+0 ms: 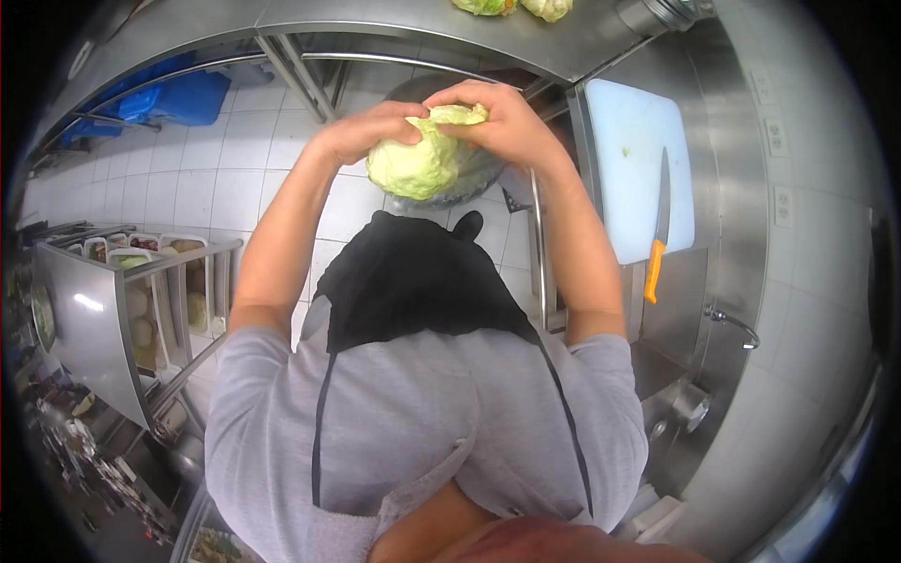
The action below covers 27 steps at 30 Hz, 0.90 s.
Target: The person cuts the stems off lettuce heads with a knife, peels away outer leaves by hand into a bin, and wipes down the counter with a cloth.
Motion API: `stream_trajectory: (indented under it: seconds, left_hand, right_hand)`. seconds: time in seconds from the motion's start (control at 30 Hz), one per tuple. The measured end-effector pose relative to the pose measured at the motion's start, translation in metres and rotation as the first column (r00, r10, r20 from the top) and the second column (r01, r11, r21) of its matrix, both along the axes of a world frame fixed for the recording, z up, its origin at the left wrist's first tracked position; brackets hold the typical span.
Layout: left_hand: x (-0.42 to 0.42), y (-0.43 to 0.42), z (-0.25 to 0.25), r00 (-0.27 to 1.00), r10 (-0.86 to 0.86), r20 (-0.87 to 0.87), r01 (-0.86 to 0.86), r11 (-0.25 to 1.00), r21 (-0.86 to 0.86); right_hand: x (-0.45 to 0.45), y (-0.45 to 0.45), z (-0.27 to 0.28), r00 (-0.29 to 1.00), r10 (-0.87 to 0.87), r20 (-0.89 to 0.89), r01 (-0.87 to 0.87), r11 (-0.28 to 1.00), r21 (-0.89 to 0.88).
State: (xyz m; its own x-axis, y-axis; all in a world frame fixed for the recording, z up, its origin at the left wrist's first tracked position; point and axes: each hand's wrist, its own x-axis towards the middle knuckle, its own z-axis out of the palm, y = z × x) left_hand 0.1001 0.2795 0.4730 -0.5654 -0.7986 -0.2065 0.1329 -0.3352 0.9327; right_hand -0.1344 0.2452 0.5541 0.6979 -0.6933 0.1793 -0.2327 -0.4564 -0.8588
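Note:
A pale green head of lettuce (416,167) is held in front of me, above a dark round bin (450,199) on the floor. My left hand (371,131) is closed around its left side, with the thumb along the top. On the upper right, my right hand (497,122) grips the head and a loose outer leaf (458,114) that stands up from it. The leaf is partly lifted but still touches the head. The right fingertips are partly hidden behind the leaf.
To the right, a white cutting board (638,169) carries an orange-handled knife (660,225). More lettuce heads (547,7) lie on the steel counter (422,28) ahead. A faucet (732,326) is at right, a steel rack with food containers (131,310) at left, blue bins (188,97) under the counter.

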Motion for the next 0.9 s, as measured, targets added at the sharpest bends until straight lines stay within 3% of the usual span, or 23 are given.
stream_trajectory:
  seconds: [0.07,0.1,0.17,0.27,0.37,0.4,0.5,0.57,0.67,0.8,0.9]
  left_hand:
    - [0.002,-0.004,0.013,0.988,-0.139,0.064,0.141,0.989,-0.035]
    - [0.002,-0.007,0.018,0.973,-0.207,0.098,0.213,0.976,-0.051]
    - [0.002,-0.010,0.012,0.962,-0.198,0.186,0.209,0.977,-0.039]
    - [0.001,-0.016,0.011,0.934,-0.260,0.244,0.278,0.960,-0.043]
    - [0.003,-0.018,0.002,0.925,-0.248,0.287,0.274,0.960,-0.056]
    - [0.004,-0.018,-0.002,0.925,-0.225,0.305,0.255,0.965,-0.061]
    - [0.004,-0.024,0.000,0.889,-0.390,0.240,0.403,0.915,-0.005]
    - [0.003,-0.021,-0.002,0.911,-0.346,0.224,0.354,0.935,0.002]
    - [0.003,-0.015,0.000,0.946,-0.280,0.164,0.282,0.959,0.009]
    - [0.007,-0.010,-0.011,0.982,-0.124,0.144,0.124,0.992,0.013]
    - [0.008,-0.013,0.003,0.967,-0.232,0.104,0.223,0.971,0.091]
  right_hand:
    - [0.000,-0.004,0.006,0.990,0.091,-0.106,-0.101,0.990,-0.100]
    - [0.000,-0.005,0.011,0.978,0.091,-0.190,-0.094,0.996,-0.002]
    - [0.003,-0.006,0.025,0.929,0.122,-0.350,-0.057,0.980,0.189]
    - [0.009,-0.007,0.026,0.884,0.133,-0.448,-0.087,0.989,0.122]
    - [0.011,-0.006,0.027,0.869,0.151,-0.471,-0.061,0.978,0.201]
    - [0.013,-0.006,0.025,0.866,0.153,-0.476,-0.079,0.982,0.172]
    - [0.017,-0.002,0.020,0.852,0.128,-0.507,-0.105,0.992,0.073]
    - [0.020,0.001,0.020,0.832,0.073,-0.550,-0.092,0.996,-0.008]
    - [0.009,-0.001,0.010,0.898,-0.019,-0.440,0.059,0.995,0.078]
    - [0.000,0.000,-0.002,0.962,-0.006,-0.272,0.089,0.951,0.295]
    - [0.000,0.005,0.006,0.980,0.043,-0.195,0.031,0.931,0.363]
